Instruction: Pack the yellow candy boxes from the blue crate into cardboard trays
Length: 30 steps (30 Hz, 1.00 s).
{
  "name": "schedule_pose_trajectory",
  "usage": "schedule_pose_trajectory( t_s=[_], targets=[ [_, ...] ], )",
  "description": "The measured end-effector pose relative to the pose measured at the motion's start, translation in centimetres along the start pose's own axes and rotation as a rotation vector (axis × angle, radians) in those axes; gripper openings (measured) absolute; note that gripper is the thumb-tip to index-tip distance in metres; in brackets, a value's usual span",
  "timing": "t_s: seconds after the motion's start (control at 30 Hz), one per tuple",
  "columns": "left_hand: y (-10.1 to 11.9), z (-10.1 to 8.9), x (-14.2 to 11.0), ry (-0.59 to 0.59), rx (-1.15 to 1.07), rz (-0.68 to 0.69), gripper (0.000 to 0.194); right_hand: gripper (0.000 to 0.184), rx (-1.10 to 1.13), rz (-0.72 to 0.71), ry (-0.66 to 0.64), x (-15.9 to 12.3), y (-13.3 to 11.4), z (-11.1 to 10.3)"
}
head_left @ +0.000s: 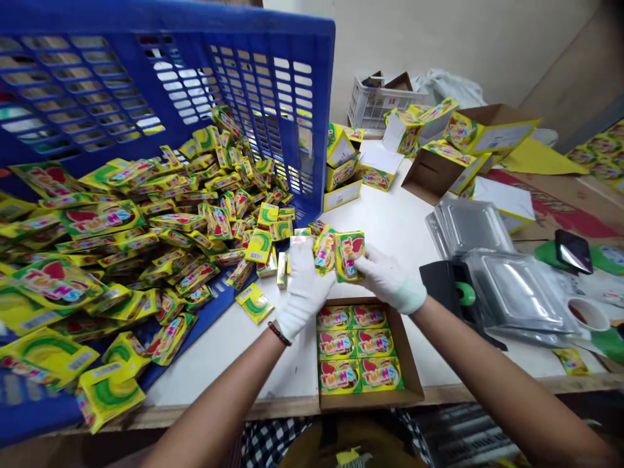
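Both hands wear white gloves and meet just above the far edge of an open cardboard box [412, 374]. My left hand [306, 286] is closed on a small yellow candy pack [324, 251], held tilted. Right beside it, my right hand [392, 279] pinches another yellow pack marked "TWINS" [349, 256] by its right side, with the printed face up. Several such packs [340, 377] lie in two columns inside the box, faces up. Left of my left hand, loose packs [254, 303] rest on the white table [297, 370].
A big blue crate [330, 117], tipped towards me, spills a heap of packs [180, 221] on the left. Printed cartons [441, 169] stand at the back right. Clear plastic trays [517, 286], a black tape dispenser [446, 286] and a phone [574, 251] sit at the right.
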State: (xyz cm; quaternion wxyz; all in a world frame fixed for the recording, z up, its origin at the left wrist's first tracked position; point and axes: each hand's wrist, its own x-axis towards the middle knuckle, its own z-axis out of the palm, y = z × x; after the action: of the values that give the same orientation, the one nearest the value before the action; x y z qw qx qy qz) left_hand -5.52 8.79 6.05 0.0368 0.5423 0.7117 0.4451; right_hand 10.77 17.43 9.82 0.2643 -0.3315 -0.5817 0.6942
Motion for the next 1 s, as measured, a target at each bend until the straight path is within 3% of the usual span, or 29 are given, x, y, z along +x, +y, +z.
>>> schedule_pose_trajectory(
  t_s=[0.07,0.13,0.3,0.37,0.47,0.57,0.63,0.73,0.9,0.93,1.0],
  targets=[
    [1.3,0.8,-0.6,-0.049,-0.115,-0.071,0.072,0.041,0.127,0.044,0.052,0.2,0.2,0.9],
    [2.3,1.3,-1.4,-0.119,-0.230,-0.088,0.065,0.044,0.113,0.072,0.134,0.3,0.3,1.3],
    [2.2,1.1,-1.8,-0.183,-0.260,-0.050,0.047,0.082,-0.087,0.101,0.156,1.4,0.4,0.0],
    [0.5,0.3,-1.1,-0.144,-0.177,-0.143,0.037,0.081,-0.282,0.017,0.123,2.6,1.2,-0.9],
    [-3.8,-1.3,-0.4,-0.041,-0.065,-0.314,0.036,0.059,-0.656,-0.109,-0.013,4.5,3.4,-2.6],
    [-8.2,-3.0,-0.8,0.002,-0.026,-0.454,0.039,0.043,-0.787,-0.019,-0.140,5.8,5.8,-4.1],
    [-9.8,-3.5,-1.6,0.014,-0.058,-0.510,0.035,0.036,-0.766,0.047,-0.149,6.0,6.8,-4.4],
    [-9.7,-2.8,-2.5,0.032,-0.150,-0.536,0.035,0.031,-0.672,0.077,-0.151,5.8,7.2,-3.1],
    [-6.2,0.7,-1.8,-0.066,-0.260,-0.423,0.035,0.054,0.022,0.109,-0.184,5.6,5.3,1.1],
    [-5.8,1.2,-1.4,-0.101,-0.252,-0.393,0.030,0.056,0.005,0.108,-0.153,5.7,4.8,1.2],
    [-6.0,1.7,-0.7,-0.161,-0.200,-0.343,0.023,0.055,-0.257,0.086,-0.056,5.8,3.7,0.4]
  ],
)
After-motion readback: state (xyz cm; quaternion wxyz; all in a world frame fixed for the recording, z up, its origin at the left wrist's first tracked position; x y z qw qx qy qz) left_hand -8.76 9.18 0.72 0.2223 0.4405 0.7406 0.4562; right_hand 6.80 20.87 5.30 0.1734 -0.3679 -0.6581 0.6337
